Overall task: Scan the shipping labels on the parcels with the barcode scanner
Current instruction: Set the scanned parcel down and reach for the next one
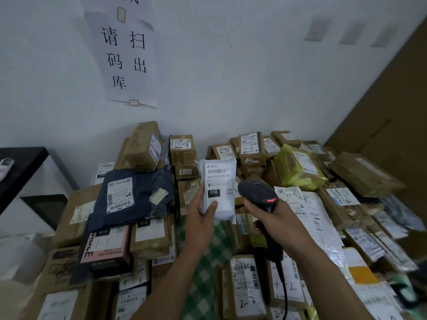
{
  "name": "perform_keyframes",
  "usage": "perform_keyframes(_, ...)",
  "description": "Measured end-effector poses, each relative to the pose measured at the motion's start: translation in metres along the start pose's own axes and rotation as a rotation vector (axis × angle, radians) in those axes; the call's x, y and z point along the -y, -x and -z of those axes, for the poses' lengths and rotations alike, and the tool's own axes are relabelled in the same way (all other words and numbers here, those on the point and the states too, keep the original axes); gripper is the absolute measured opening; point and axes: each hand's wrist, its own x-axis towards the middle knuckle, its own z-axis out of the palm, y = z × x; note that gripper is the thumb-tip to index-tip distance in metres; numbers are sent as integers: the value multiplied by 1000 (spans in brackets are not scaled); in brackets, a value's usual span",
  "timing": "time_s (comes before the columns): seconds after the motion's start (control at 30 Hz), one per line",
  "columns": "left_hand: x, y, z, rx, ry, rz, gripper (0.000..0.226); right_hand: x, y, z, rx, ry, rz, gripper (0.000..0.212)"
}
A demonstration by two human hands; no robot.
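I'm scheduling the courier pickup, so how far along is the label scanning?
Done: nothing visible marks any parcel as scanned, so I cannot tell. In hand: the left hand holds a white parcel, its label facing the person, while the right hand grips the barcode scanner beside it, red light lit. Left: probably most of it, since piles of labelled parcels lie all around.

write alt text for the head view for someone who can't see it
A person's left hand holds up a white parcel, label facing the camera, while the right hand grips a black barcode scanner beside it, red light lit. Around them lie many labelled parcels on a green checked cloth; a paper sign with Chinese characters hangs on the wall.
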Motion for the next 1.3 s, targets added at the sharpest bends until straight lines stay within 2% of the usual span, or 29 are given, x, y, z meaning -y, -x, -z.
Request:
perform_keyframes(0.1, 9, -7, -4, -51, 10, -1, 55, 10, 1, -2, 65, 24, -11, 14)
perform_keyframes(0.27, 11, -12, -11, -94, -9, -45, 55, 17, -1, -8, 75, -52, -72, 20)
perform_keyframes(0.43, 27, -15, -7, -135, -46, -17, 53, 16, 0, -9, 72, 0, -95, 24)
perform_keyframes(0.87, 36, -19, -2, -138, -55, -44, 54, 15, -7, -8, 109, 18, -100, 20)
perform_keyframes(1.07, 38, -39, -11, -135, 70, 55, 50, 10, -29, -7, 99, -14, -105, 18)
perform_keyframes(1.3, 33, -121, -25, -146, -15, 212, 53, 18, -83, 5, 77, -65, -136, 22)
